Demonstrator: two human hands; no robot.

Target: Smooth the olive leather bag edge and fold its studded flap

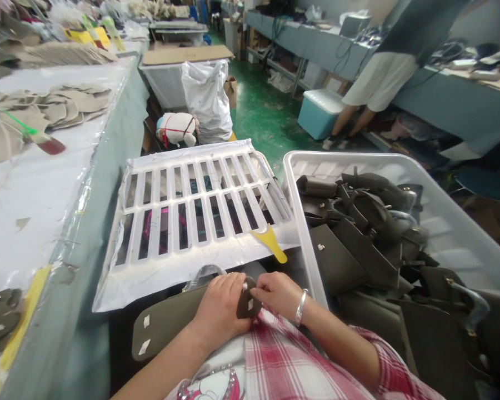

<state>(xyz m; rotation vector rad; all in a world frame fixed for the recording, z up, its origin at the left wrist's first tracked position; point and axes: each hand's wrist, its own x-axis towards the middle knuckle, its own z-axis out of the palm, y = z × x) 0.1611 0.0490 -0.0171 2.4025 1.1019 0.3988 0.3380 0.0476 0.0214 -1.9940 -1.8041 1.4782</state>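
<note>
My left hand (219, 308) and my right hand (278, 293) meet over my lap, both pinching a small dark olive leather tab (249, 303) with white stickers. Under my left hand lies a long olive leather strap piece (162, 328) with white stickers, stretching to the left. A silver bracelet (300, 306) circles my right wrist. A yellow scraper tool (270, 241) rests on the white slatted tray (158, 266) just beyond my hands.
A white plastic bin (454, 222) at my right holds several dark olive bag parts (358, 239). A long worktable (45, 194) at my left carries beige cut pieces. Another person (383, 78) stands at a far bench beside a blue cooler box (320, 114).
</note>
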